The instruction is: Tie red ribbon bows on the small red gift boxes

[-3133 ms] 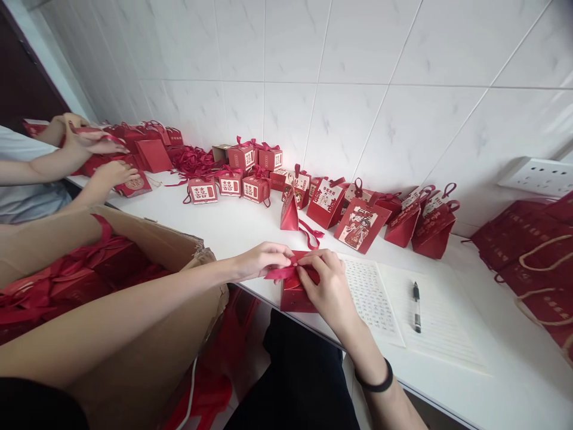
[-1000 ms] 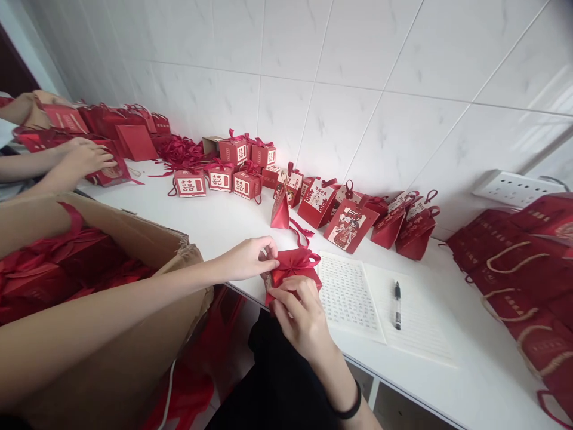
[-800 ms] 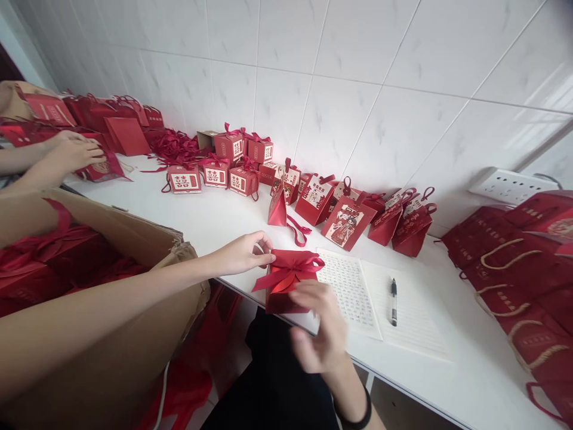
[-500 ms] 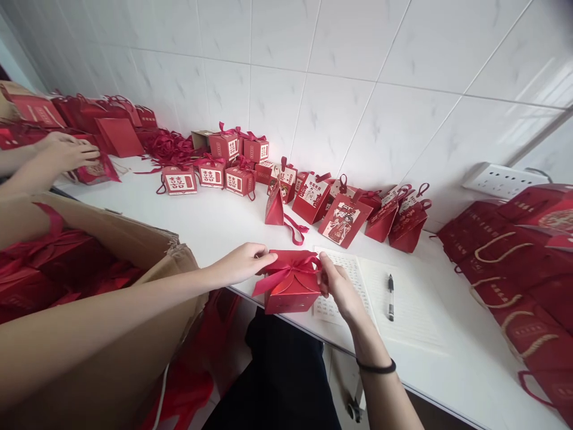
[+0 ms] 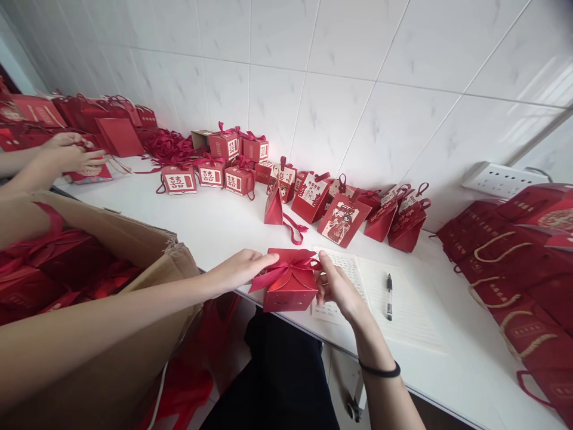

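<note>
A small red gift box with a flap-folded top stands at the table's near edge. Across its top runs a dark red ribbon tied in a bow, one tail hanging off to the left. My left hand pinches at the bow's left side, thumb on top and its other fingers partly hidden. On the opposite side my right hand grips the bow's right loop between thumb and fingers. Beneath and beside my right hand lies an open notebook with handwriting, a black pen on its page.
Decorated red boxes line the wall behind, with a loose ribbon loop before them. An open carton of red boxes is at left. Red bags are stacked at right. Another person's hands handle a red box at far left.
My hands stay at the bow, with the left thumb shifted slightly onto the box's top. At far left, the other person's hands and red box have turned a little.
</note>
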Tool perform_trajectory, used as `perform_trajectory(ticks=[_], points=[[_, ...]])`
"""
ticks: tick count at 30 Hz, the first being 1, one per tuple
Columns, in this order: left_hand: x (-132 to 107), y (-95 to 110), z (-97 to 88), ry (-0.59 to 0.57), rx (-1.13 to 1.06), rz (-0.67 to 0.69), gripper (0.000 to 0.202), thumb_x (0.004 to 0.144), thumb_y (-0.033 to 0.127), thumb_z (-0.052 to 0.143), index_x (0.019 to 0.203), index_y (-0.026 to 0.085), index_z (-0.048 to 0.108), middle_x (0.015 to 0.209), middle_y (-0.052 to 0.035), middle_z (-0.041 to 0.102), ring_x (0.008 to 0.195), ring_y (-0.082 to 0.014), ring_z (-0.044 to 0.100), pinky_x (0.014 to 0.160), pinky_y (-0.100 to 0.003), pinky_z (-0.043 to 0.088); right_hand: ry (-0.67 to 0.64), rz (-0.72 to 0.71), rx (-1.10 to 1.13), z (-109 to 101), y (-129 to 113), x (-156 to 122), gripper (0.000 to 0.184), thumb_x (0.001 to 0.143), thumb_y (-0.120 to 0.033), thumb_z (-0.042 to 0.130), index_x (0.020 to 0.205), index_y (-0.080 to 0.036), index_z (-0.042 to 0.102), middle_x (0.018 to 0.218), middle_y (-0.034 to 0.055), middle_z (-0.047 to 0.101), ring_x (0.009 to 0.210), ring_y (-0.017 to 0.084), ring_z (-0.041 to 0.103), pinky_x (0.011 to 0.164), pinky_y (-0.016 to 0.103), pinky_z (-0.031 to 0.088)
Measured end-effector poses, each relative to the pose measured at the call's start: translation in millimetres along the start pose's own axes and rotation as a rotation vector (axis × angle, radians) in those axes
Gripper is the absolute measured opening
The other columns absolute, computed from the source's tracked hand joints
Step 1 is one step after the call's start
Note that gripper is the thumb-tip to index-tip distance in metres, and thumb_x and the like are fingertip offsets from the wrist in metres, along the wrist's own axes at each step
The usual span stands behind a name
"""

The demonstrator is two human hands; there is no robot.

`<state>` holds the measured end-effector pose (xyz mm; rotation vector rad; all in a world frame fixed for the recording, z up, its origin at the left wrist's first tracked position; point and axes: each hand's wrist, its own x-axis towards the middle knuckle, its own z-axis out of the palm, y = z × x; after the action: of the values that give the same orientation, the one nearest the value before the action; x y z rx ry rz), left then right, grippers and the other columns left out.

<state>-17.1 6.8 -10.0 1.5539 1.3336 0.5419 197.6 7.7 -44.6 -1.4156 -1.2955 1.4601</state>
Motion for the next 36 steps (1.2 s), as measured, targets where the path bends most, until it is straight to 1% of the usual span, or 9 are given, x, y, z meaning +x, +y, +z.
perform_trajectory(ticks=[3, 8, 14, 17, 22, 25, 27, 32, 36], points=[[-0.9, -1.7, 1.0, -0.004, 0.049, 0.011, 0.045, 0.078, 0.059, 0.048, 0.065, 0.016, 0.051, 0.058, 0.0035, 0.043, 0.054, -0.011, 0.036, 0.053, -0.024, 0.025, 0.009, -0.025, 0.011, 3.9, -2.0, 1.6, 0.063, 0.067, -0.077, 0.053, 0.045, -0.02, 0.036, 0.037, -0.0059, 0.033, 0.029, 0.009, 0.04, 0.034, 0.022, 0.035], [1.5, -8.3, 3.0, -0.071, -0.142, 0.031, 0.044, 0.077, 0.058, 0.051, 0.079, 0.015, 0.058, 0.071, 0.0009, 0.054, 0.062, -0.0124, 0.045, 0.058, -0.023, 0.031, -0.035, -0.148, 0.331, 4.2, 4.5, 1.0, 0.047, 0.062, -0.055, 0.073, 0.055, -0.018, 0.044, 0.044, -0.0086, 0.036, 0.033, 0.006, 0.034, 0.034, 0.019, 0.033], [6.0, -13.0, 5.6, -0.051, -0.217, 0.053, 0.042, 0.074, 0.057, 0.056, 0.065, 0.017, 0.045, 0.06, 0.0064, 0.039, 0.056, -0.0084, 0.034, 0.053, -0.021, 0.027, -0.045, -0.128, 0.478, 5.7, 19.0, 3.6, 0.043, 0.061, -0.046, 0.074, 0.055, -0.018, 0.042, 0.047, -0.0096, 0.031, 0.037, 0.004, 0.027, 0.036, 0.018, 0.03], [7.1, -13.3, 6.7, -0.067, -0.234, 0.047, 0.039, 0.075, 0.054, 0.056, 0.068, 0.017, 0.047, 0.066, 0.0049, 0.047, 0.061, -0.0097, 0.042, 0.058, -0.021, 0.033, -0.037, -0.125, 0.517, 8.7, 23.5, 5.3, 0.046, 0.06, -0.046, 0.074, 0.053, -0.019, 0.037, 0.048, -0.0105, 0.026, 0.038, 0.003, 0.022, 0.036, 0.017, 0.026], [1.6, -9.8, -5.6, -0.035, -0.202, -0.076, 0.047, 0.08, 0.061, 0.042, 0.095, 0.018, 0.055, 0.106, -0.0082, 0.059, 0.1, -0.0229, 0.055, 0.082, -0.031, 0.044, -0.006, -0.133, 0.527, 4.3, 29.8, -7.1, 0.042, 0.063, -0.052, 0.073, 0.06, -0.017, 0.049, 0.047, -0.0078, 0.034, 0.039, 0.005, 0.028, 0.038, 0.019, 0.027], [-4.2, -5.4, -12.8, 0.033, 0.033, 0.105, 0.071, 0.074, 0.064, 0.052, 0.128, 0.018, 0.041, 0.142, -0.0171, 0.036, 0.128, -0.032, 0.038, 0.098, -0.04, 0.038, 0.092, -0.226, 0.585, 3.0, 37.6, -28.2, 0.04, 0.068, -0.05, 0.071, 0.061, -0.017, 0.05, 0.047, -0.008, 0.031, 0.04, 0.005, 0.025, 0.04, 0.019, 0.023], [-6.6, -2.9, -8.9, 0.015, 0.203, 0.29, 0.096, 0.064, 0.059, 0.068, 0.14, 0.017, 0.027, 0.15, -0.0188, 0.021, 0.136, -0.0354, 0.026, 0.105, -0.044, 0.031, 0.148, -0.314, 0.617, 9.4, 47.7, -44.0, 0.042, 0.073, -0.048, 0.07, 0.056, -0.018, 0.045, 0.048, -0.0076, 0.028, 0.041, 0.006, 0.022, 0.041, 0.02, 0.022], [-4.2, -0.6, 3.9, -0.019, 0.388, 0.352, 0.1, 0.061, 0.05, 0.073, 0.14, 0.01, 0.027, 0.144, -0.0234, 0.03, 0.13, -0.0361, 0.036, 0.105, -0.048, 0.034, 0.018, -0.315, 0.413, 53.3, 102.1, -67.5, 0.047, 0.085, -0.053, 0.056, 0.056, -0.019, 0.04, 0.05, -0.0049, 0.031, 0.044, 0.009, 0.028, 0.042, 0.023, 0.023], [-27.5, 2.1, -46.4, 0.237, 0.275, 0.314, 0.1, 0.053, 0.048, 0.079, 0.136, 0.015, 0.035, 0.143, -0.0189, 0.035, 0.129, -0.0336, 0.039, 0.106, -0.045, 0.033, -0.057, -0.404, -0.112, 91.6, 160.1, -67.8, 0.055, 0.082, -0.066, 0.049, 0.054, -0.019, 0.045, 0.048, -0.002, 0.04, 0.043, 0.011, 0.037, 0.042, 0.023, 0.03]])
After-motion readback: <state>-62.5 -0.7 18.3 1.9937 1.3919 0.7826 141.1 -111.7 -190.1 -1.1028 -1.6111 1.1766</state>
